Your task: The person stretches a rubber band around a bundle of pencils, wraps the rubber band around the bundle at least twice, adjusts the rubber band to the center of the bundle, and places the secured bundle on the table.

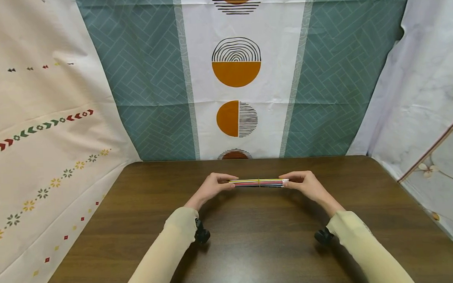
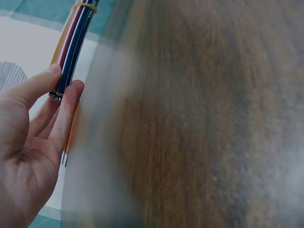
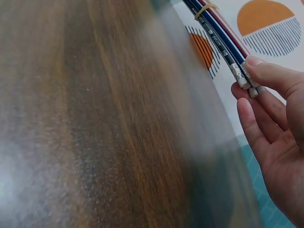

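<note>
A bundle of several pencils in yellow, red, white and dark blue lies level between the two hands, over the far part of the table. A yellowish rubber band wraps round its middle. My left hand pinches the bundle's left end between thumb and fingers; the left wrist view shows the same grip close up. At the other end my right hand pinches the pencils, thumb on the near side. White eraser tips show at that end in the right wrist view.
The dark brown wooden table is glossy and reflects light. Behind it hangs a teal and white cloth with orange half-circles. Patterned cloths flank the left and right sides. A small black device is strapped at each wrist.
</note>
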Available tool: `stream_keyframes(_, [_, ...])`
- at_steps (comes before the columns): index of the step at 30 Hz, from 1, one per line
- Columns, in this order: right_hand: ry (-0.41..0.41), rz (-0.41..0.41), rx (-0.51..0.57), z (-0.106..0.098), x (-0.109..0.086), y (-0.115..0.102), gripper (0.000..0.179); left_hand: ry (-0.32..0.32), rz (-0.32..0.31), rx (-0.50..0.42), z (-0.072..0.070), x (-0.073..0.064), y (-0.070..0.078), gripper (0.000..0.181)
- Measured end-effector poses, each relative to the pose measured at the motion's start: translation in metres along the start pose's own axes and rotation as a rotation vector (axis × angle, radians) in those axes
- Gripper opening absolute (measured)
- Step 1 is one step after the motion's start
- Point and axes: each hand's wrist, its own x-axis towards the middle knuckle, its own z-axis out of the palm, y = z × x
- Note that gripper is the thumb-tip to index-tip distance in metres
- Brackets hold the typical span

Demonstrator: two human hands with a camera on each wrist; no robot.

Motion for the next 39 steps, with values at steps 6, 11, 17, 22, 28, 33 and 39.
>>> stream_keyframes(6, [0.003,0.03,0.001,0.002,0.007,0.011,0.034,0.024,-0.01,0.072,0.003,0.007,-0.006,0.03])
stream_keyframes(11, [0.018,0.063,-0.047,0.005,0.009,0.019,0.034,0.025,0.003,0.149,0.006,0.01,-0.01,0.027])
stream_keyframes(17, [0.023,0.102,-0.067,0.008,0.011,0.026,0.033,0.009,-0.01,0.157,0.009,0.013,-0.014,0.027])
stream_keyframes(22, [0.018,0.122,-0.062,0.01,0.012,0.029,0.031,0.012,-0.037,0.123,0.009,0.012,-0.015,0.027])
stream_keyframes(28, [0.007,0.125,-0.065,0.012,0.011,0.033,0.033,0.01,-0.052,0.087,0.007,0.009,-0.017,0.03])
stream_keyframes(33, [0.01,0.121,-0.062,0.013,0.011,0.034,0.035,0.006,-0.061,0.054,0.006,0.009,-0.019,0.032])
stream_keyframes(39, [0.015,0.122,-0.046,0.013,0.012,0.033,0.035,-0.013,-0.057,0.048,0.005,0.01,-0.018,0.031])
